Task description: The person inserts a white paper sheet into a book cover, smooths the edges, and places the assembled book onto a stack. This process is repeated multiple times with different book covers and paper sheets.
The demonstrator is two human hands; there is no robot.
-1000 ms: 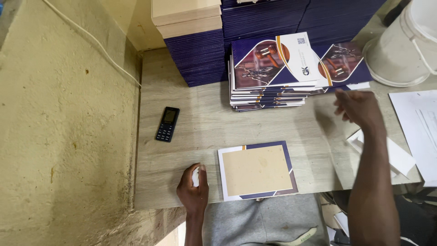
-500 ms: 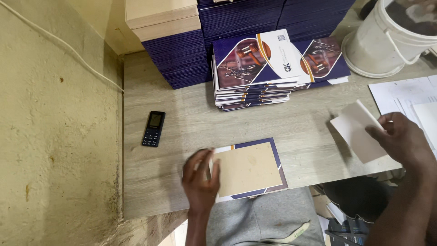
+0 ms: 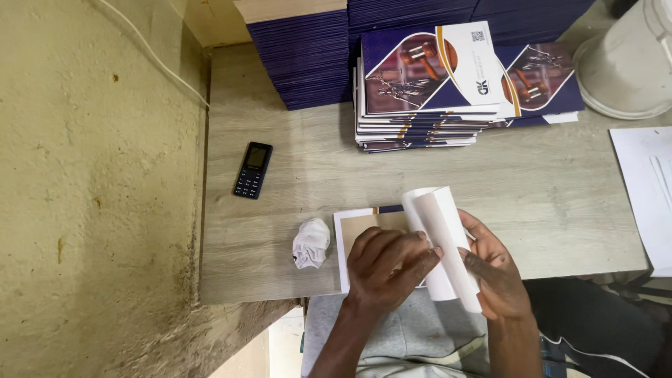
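My left hand lies flat, fingers spread, on a brown board set on an open purple-and-white cover at the table's near edge. Its fingertips touch a white sheet that curves up and over the cover. My right hand grips this sheet from the right side, thumb on its face. A crumpled white cloth lies on the table just left of the cover, apart from both hands.
A black keypad phone lies at the left of the wooden table. A stack of printed purple covers and dark purple piles stand at the back. A white bucket and white papers are at the right.
My right hand brought the white sheet from the right over onto the cover. My left hand let go of the crumpled cloth and moved right onto the brown board.
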